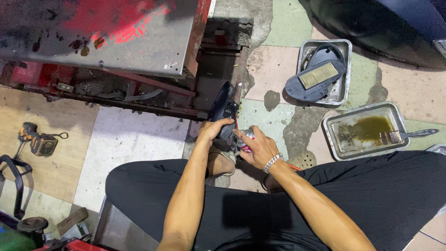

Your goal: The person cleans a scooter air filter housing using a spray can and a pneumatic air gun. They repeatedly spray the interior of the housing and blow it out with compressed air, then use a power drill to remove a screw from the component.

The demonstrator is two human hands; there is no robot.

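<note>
Black plastic part (224,111) is gripped in my left hand (211,130), fingers wrapped round it, centre near my knees. Right hand (258,148) closed on spray can (246,139), nozzle at the part: cleaning looks mid-way. Right: tray w/ air filter (316,76), oily tray w/ brush (399,135). Nothing blocks.

Dull metal tray (357,142) — oily film, glossy metal bracelet (272,162), matt black plastic part (224,110), rough patched floor (272,69)

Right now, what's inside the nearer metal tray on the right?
The nearer tray holds a pool of brownish liquid and a paintbrush, handle over the rim. The tray bottom under the liquid is hidden.
</note>
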